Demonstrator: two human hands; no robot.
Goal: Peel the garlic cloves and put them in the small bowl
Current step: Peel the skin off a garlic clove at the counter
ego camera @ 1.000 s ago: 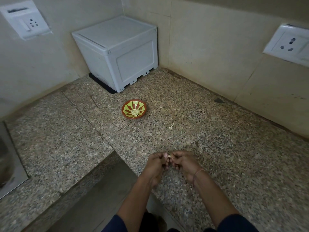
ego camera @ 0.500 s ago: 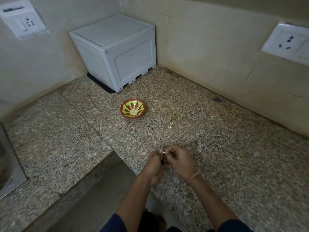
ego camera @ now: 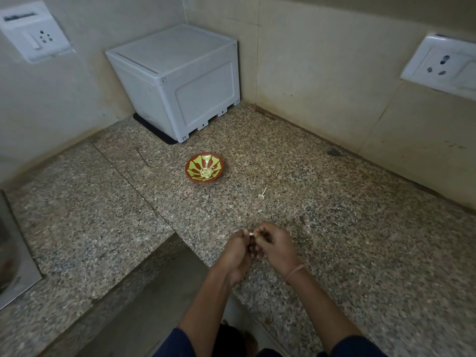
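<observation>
A small pale garlic clove [ego camera: 249, 233] shows between the fingertips of both hands, just above the granite counter's front edge. My left hand [ego camera: 238, 249] pinches it from the left, and my right hand [ego camera: 275, 244] pinches it from the right with its fingers curled. Most of the clove is hidden by the fingers. Farther back on the counter stands the small red and yellow bowl [ego camera: 204, 168] with pale peeled garlic [ego camera: 206, 172] at its centre. A white garlic stem scrap [ego camera: 262, 194] lies loose between the bowl and my hands.
A white plastic box [ego camera: 177, 83] on a dark mat fills the back corner. Tiled walls carry a socket plate on the left [ego camera: 34, 34] and one on the right [ego camera: 443, 65]. A steel sink edge [ego camera: 14, 256] shows at far left. The granite counter [ego camera: 360, 240] steps back near my arms.
My hands have drawn closer together and overlap more, still working the clove between the fingertips. The bowl and scrap have not moved on the counter.
</observation>
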